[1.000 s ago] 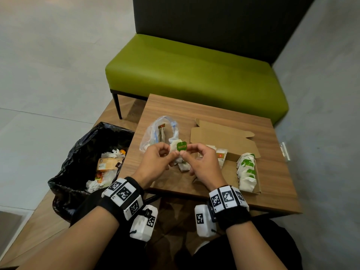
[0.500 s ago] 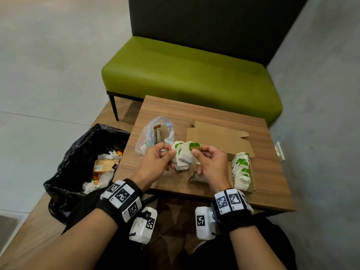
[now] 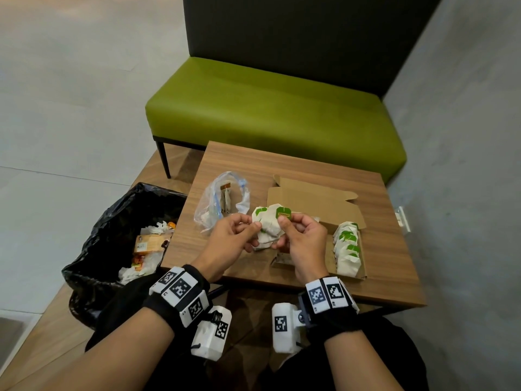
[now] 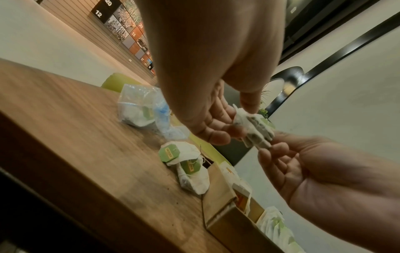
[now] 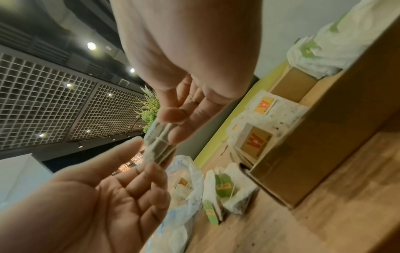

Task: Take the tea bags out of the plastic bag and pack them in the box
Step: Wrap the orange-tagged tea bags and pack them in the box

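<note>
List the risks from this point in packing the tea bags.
1. Both hands, left hand and right hand, pinch a small stack of tea bags by its edges above the table; one bag may slip out.
2. Their tag strings could tangle.
3. Two loose tea bags lying beside the box could be overlooked.

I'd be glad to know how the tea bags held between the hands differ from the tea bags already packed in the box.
The held tea bags form a small bunch pinched above the table by the left hand and right hand; the packed tea bags stand in a row inside the box, untouched. The held bunch looks smaller than the packed row. Both are white bags with green tags.
</note>
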`<state>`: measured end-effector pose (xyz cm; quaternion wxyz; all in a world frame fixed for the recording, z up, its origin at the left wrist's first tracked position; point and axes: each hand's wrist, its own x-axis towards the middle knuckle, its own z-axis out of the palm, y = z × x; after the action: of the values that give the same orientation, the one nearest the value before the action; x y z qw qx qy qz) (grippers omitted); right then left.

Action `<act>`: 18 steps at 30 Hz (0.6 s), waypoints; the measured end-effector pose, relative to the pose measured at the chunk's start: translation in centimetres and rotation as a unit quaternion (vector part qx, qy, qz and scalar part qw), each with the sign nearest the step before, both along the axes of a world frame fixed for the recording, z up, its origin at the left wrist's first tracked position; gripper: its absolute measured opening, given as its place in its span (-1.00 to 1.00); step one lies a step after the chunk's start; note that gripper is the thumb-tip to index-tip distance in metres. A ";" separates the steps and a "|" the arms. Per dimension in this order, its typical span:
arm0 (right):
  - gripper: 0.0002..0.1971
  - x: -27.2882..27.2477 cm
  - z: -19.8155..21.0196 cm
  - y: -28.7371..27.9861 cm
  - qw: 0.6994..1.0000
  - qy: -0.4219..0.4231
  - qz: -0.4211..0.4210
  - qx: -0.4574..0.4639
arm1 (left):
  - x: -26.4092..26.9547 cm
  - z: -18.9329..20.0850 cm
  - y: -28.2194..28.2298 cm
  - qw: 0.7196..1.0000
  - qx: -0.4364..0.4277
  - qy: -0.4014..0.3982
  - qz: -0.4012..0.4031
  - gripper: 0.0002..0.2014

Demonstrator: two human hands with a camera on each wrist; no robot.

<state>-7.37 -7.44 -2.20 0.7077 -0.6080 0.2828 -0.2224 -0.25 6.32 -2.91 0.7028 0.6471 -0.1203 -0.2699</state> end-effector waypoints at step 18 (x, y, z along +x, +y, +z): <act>-0.98 -2.1 1.6 -2.4 0.984 0.017 0.162 0.074 | 0.3 -0.6 -0.1 0.995 0.077 -0.059 0.027 -0.90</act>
<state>-9.45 -9.86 -0.61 0.7723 -0.5957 0.2083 -0.0729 0.09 6.22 -3.52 0.6495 0.7171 -0.1231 -0.2209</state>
